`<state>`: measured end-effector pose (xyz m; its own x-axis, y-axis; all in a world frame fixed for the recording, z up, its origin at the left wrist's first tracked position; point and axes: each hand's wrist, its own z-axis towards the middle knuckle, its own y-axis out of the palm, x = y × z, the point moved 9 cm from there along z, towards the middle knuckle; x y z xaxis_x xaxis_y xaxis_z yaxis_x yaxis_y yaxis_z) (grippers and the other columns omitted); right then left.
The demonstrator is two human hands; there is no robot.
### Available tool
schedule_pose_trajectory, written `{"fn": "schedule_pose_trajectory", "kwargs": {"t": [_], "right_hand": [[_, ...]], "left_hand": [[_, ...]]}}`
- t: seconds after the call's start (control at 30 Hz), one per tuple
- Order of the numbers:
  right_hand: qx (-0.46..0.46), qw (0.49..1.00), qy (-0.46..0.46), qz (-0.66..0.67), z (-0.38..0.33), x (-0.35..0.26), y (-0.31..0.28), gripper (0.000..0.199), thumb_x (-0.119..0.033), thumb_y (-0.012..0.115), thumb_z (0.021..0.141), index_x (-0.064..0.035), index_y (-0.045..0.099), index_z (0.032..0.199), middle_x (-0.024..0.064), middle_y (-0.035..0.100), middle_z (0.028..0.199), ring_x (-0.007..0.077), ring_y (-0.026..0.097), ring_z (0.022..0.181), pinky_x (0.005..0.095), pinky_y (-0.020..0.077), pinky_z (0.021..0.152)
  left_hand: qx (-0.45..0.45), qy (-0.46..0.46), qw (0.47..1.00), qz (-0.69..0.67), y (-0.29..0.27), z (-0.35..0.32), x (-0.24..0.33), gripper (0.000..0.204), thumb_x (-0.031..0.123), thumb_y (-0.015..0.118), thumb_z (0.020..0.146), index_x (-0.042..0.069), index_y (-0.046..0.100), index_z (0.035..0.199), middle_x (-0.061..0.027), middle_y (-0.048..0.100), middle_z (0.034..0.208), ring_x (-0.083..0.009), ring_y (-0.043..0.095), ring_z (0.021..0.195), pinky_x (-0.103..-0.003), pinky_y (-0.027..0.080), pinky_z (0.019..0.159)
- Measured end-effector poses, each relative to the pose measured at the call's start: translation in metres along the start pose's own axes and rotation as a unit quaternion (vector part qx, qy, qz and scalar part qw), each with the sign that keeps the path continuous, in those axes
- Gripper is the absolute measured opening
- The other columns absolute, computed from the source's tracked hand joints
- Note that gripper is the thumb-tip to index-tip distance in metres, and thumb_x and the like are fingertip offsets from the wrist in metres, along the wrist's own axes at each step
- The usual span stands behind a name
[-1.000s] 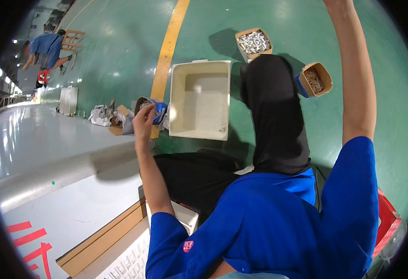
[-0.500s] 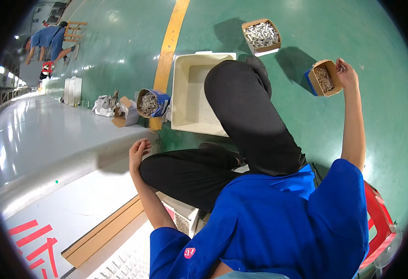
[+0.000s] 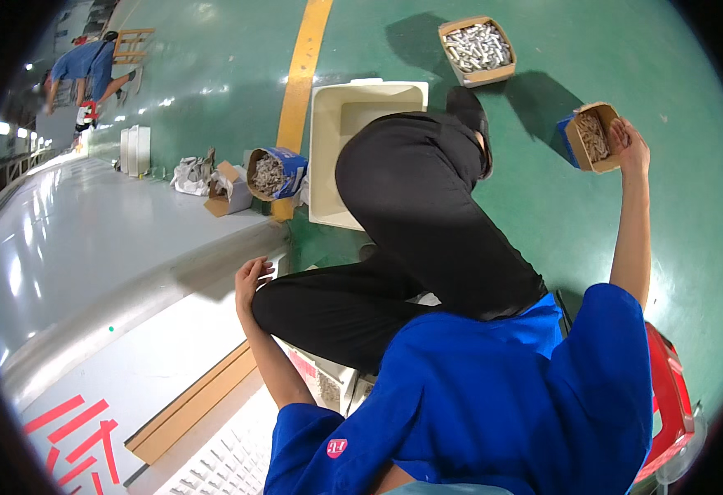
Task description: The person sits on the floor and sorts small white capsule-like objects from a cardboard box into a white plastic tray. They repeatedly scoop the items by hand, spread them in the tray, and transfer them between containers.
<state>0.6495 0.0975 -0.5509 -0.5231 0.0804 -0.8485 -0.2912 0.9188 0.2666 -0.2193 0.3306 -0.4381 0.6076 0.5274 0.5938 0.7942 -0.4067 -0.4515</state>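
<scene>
My right hand (image 3: 632, 148) is at the right rim of a small blue-and-brown cardboard box (image 3: 578, 142), its fingers curled in; what they hold, if anything, I cannot make out. Small brownish pieces (image 3: 594, 137) lie inside that box. My left hand (image 3: 253, 279) rests by my left knee with the fingers loosely bent and apart, holding nothing. Beyond my legs a cream plastic tub (image 3: 327, 165) stands on the floor, partly hidden by my right knee.
Farther off is a carton (image 3: 481, 78) of silvery-white small parts. Left of the tub stand a blue box (image 3: 277, 175) of greyish pieces and an opened carton (image 3: 229, 194). A red stool (image 3: 666, 404) is at my right. Another person (image 3: 85, 66) bends over at far left.
My right hand has moved slightly right and lower against the box rim. My right leg has leaned left over the tub, uncovering more of the shoe. The left hand has barely moved.
</scene>
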Motion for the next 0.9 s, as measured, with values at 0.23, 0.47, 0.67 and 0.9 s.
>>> {"fn": "schedule_pose_trajectory", "kwargs": {"t": [0.23,0.47,0.67,0.9], "right_hand": [[-0.151,0.967,0.025,-0.202,-0.007,0.06,0.114,0.029,-0.009,0.047,0.084,-0.0053,0.063,0.107,0.0014,0.059,0.076,0.0041,0.044,0.054,0.0187,0.0367,0.046],[-0.248,0.812,-0.167,-0.501,-0.012,0.13,0.255,0.045,-0.013,0.044,0.079,-0.0132,0.053,0.123,0.0167,0.064,0.077,0.0303,0.064,0.078,0.0421,0.0483,0.071],[-0.18,0.653,-0.255,-0.69,0.004,0.16,0.266,0.031,-0.01,0.039,0.085,-0.0104,0.042,0.116,0.028,0.061,0.087,0.0411,0.061,0.084,0.05,0.0478,0.074],[-0.21,0.614,-0.328,-0.687,-0.009,0.153,0.252,0.02,-0.007,0.039,0.086,-0.0067,0.044,0.106,0.027,0.061,0.078,0.0416,0.062,0.073,0.0483,0.0503,0.064]], "left_hand": [[0.012,-0.008,1.0,-0.012,-0.001,0.004,0.007,0.032,0.028,0.05,0.093,0.002,0.057,0.111,-0.0089,0.063,0.098,-0.0181,0.061,0.089,-0.03,0.049,0.075],[0.015,-0.018,1.0,0.013,-0.001,0.004,0.007,0.031,0.027,0.049,0.093,0.002,0.057,0.11,-0.0092,0.063,0.098,-0.0182,0.062,0.089,-0.03,0.05,0.074],[0.008,-0.032,0.999,0.004,0.001,0.003,0.004,0.032,0.027,0.049,0.093,0.002,0.057,0.111,-0.0088,0.063,0.099,-0.0175,0.061,0.089,-0.029,0.049,0.076],[0.0,-0.042,0.999,0.001,0.005,0.007,0.001,0.032,0.028,0.049,0.093,0.002,0.057,0.111,-0.0089,0.063,0.099,-0.0174,0.061,0.09,-0.029,0.049,0.077]]}}
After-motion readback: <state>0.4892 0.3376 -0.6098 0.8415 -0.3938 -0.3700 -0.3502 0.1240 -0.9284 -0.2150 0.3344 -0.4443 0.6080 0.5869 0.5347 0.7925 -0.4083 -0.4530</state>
